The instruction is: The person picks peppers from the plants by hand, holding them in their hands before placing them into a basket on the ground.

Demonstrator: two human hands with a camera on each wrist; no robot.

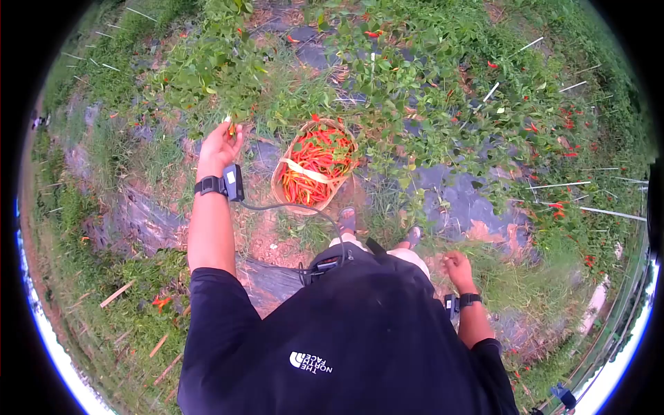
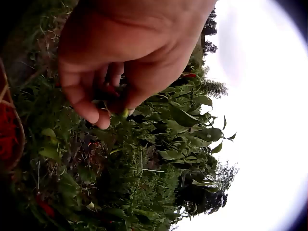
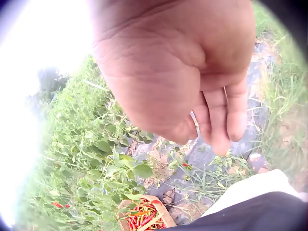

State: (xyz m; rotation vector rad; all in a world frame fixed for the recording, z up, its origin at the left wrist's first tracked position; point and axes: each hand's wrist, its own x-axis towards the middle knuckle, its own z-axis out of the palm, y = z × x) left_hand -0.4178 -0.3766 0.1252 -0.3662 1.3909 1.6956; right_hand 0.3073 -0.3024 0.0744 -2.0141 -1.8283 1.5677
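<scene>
My left hand (image 1: 221,146) reaches out at the plants' edge and pinches a small chili pepper (image 1: 232,129) with thumb and fingers. In the left wrist view the same hand (image 2: 120,53) has its fingers curled round it, so most of the pepper is hidden; a bit of green (image 2: 125,113) shows at the fingertips. My right hand (image 1: 458,271) hangs by my right side, holding nothing, its fingers loosely bent in the right wrist view (image 3: 192,72). Right of my left hand stands a basket (image 1: 278,185) heaped with red chili peppers (image 1: 325,149), with a pale strap (image 1: 304,171) across it.
Leafy pepper plants (image 1: 408,90) with scattered red peppers spread ahead and to the right. Black plastic sheeting (image 1: 456,197) covers parts of the ground. White stakes (image 1: 612,214) lean among the plants. A cable (image 1: 283,205) runs from my left wrist to my waist, near the basket.
</scene>
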